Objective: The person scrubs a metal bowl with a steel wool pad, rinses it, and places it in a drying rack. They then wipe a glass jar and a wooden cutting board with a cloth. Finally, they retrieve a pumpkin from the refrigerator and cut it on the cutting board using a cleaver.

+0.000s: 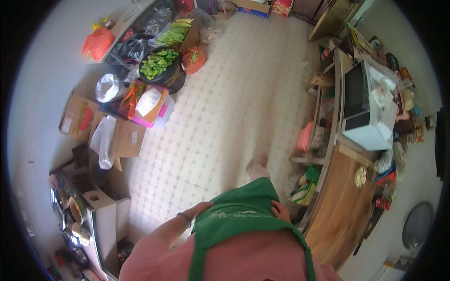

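Note:
A green apron [239,207] with white printing covers my front over a pink top [239,249]. My left hand [204,208], with a dark band on its wrist, lies against the apron's left side, its fingertips largely hidden. At the right edge of the apron, my right hand [280,210] touches the cloth with bent fingers. Whether either hand grips the fabric cannot be made out. One foot [259,169] shows on the patterned tile floor [197,140] beyond the apron's hem.
On the right, a wooden board [337,207] lies on the counter before a white microwave oven [367,105]. Cardboard boxes [128,137], a pink-rimmed plastic bin [153,123] and a black bucket of leafy greens [175,79] line the left. An open door [332,21] stands at the far right.

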A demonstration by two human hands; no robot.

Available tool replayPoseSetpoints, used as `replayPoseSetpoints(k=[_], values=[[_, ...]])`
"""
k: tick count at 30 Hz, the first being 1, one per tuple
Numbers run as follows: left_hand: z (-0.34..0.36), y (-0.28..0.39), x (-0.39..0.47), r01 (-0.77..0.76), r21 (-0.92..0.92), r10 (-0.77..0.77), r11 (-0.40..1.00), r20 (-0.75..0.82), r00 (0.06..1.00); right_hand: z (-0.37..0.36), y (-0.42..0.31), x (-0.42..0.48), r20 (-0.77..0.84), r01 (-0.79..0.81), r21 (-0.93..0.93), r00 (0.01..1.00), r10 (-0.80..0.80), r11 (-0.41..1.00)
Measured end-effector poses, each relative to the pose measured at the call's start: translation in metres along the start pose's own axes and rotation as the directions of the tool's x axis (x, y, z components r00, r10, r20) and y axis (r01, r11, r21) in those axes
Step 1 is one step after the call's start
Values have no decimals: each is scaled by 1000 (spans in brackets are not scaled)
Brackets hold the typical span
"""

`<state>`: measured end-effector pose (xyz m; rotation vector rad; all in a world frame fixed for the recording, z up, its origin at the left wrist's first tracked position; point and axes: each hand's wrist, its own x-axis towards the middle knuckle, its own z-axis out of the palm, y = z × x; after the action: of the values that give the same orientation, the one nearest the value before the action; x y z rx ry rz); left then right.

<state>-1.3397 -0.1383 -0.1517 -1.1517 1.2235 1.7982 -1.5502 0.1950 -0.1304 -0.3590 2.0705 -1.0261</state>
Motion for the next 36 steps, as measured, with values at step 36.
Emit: replayPoseSetpoints(k=[36], values=[[-336,897,333,-437,575,636,692,-199,745,-341,-264,755,-80,-148,-681,989,128,717]])
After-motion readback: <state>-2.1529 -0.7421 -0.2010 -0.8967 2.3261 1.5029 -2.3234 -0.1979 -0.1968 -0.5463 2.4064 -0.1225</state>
